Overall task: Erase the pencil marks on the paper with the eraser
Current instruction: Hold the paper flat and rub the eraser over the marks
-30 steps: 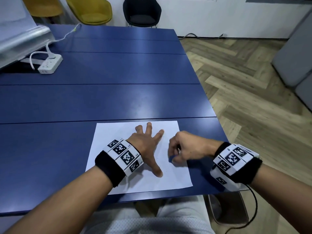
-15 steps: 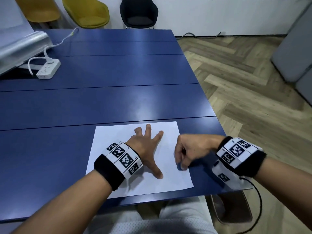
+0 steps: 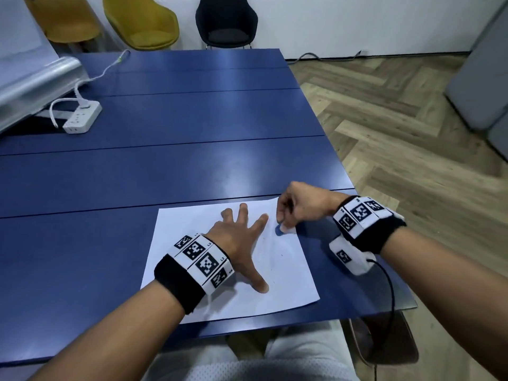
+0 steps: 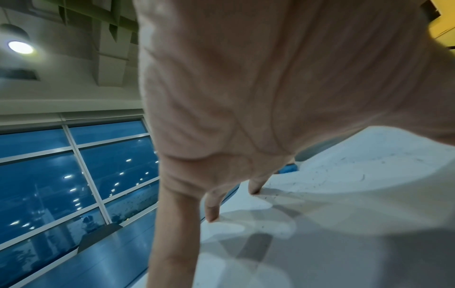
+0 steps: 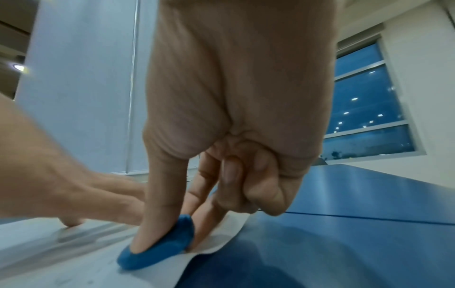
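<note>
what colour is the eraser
Blue; the eraser shows best in the right wrist view, pinched in the right hand.

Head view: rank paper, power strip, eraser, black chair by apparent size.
1. paper
2. black chair, though it stands farther off, so it looks smaller than it is
3. power strip
4. eraser, mostly hidden by the right hand

Left hand [image 4: 246, 97], straight fingers [image 4: 211, 210] down on speckled white paper [image 4: 344, 204].
</note>
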`<action>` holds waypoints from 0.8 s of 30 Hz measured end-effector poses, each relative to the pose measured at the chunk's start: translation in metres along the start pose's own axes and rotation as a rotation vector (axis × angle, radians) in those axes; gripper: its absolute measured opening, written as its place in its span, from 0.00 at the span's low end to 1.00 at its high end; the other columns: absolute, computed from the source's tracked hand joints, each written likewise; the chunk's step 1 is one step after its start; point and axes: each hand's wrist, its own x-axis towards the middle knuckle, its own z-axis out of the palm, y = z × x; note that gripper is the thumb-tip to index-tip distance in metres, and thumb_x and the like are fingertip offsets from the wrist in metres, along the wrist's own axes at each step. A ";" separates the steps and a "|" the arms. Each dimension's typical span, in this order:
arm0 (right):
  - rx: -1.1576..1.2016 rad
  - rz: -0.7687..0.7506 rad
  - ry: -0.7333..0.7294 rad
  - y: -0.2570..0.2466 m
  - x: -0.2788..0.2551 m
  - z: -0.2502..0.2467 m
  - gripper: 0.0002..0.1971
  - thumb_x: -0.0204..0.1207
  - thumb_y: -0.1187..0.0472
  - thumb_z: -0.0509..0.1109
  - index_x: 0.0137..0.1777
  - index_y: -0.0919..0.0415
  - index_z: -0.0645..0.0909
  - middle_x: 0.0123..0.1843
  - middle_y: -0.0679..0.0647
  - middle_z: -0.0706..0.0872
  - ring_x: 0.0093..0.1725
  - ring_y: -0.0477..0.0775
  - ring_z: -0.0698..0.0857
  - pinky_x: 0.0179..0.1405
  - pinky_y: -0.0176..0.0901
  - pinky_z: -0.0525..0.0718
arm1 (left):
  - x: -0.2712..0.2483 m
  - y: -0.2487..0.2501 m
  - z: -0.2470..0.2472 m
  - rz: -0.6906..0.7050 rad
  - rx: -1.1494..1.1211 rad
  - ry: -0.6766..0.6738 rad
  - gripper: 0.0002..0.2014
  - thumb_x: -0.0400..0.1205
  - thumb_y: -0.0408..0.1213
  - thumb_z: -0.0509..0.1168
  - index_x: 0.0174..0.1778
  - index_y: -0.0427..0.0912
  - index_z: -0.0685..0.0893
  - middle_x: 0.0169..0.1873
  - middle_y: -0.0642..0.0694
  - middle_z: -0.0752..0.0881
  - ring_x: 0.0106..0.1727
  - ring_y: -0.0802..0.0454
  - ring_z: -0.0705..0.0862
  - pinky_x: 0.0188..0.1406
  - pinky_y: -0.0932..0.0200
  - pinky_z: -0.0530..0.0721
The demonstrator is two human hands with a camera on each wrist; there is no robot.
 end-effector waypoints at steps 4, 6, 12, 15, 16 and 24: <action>-0.062 -0.010 0.034 0.007 -0.003 0.003 0.09 0.67 0.61 0.82 0.45 0.61 0.89 0.37 0.50 0.88 0.31 0.41 0.82 0.32 0.26 0.77 | 0.003 -0.001 0.001 0.001 0.000 -0.004 0.75 0.53 0.74 0.78 0.84 0.60 0.31 0.85 0.40 0.33 0.84 0.29 0.40 0.71 0.33 0.71; -0.094 -0.049 0.087 0.009 -0.005 0.003 0.07 0.71 0.59 0.80 0.47 0.59 0.90 0.40 0.50 0.90 0.34 0.41 0.82 0.32 0.23 0.76 | 0.003 -0.001 0.000 0.003 -0.004 -0.005 0.75 0.53 0.73 0.78 0.84 0.60 0.31 0.85 0.40 0.33 0.84 0.29 0.40 0.72 0.33 0.72; -0.109 -0.020 0.233 0.011 0.004 0.013 0.05 0.70 0.56 0.78 0.36 0.50 0.84 0.39 0.48 0.89 0.41 0.50 0.85 0.49 0.54 0.87 | 0.001 -0.001 0.000 0.014 -0.015 0.007 0.76 0.53 0.73 0.79 0.85 0.58 0.32 0.85 0.41 0.33 0.84 0.30 0.40 0.72 0.35 0.73; -0.137 -0.069 0.074 0.008 -0.011 0.024 0.06 0.68 0.59 0.76 0.35 0.48 0.83 0.33 0.43 0.86 0.35 0.42 0.82 0.45 0.53 0.87 | 0.002 0.000 0.002 0.014 -0.008 0.032 0.77 0.53 0.72 0.79 0.85 0.52 0.34 0.85 0.41 0.35 0.84 0.30 0.43 0.73 0.35 0.72; -0.161 -0.079 0.002 0.006 -0.014 0.027 0.05 0.67 0.59 0.76 0.35 0.49 0.84 0.32 0.41 0.85 0.34 0.40 0.81 0.44 0.52 0.88 | 0.001 0.000 0.003 0.010 0.000 0.037 0.77 0.53 0.73 0.79 0.85 0.50 0.34 0.85 0.40 0.36 0.84 0.30 0.44 0.72 0.36 0.72; -0.199 -0.023 0.113 -0.009 -0.013 0.020 0.04 0.68 0.57 0.76 0.41 0.55 0.87 0.39 0.44 0.90 0.42 0.48 0.85 0.47 0.51 0.87 | 0.000 -0.004 0.008 -0.008 -0.024 0.050 0.78 0.52 0.75 0.77 0.86 0.44 0.36 0.86 0.45 0.35 0.85 0.34 0.45 0.71 0.30 0.73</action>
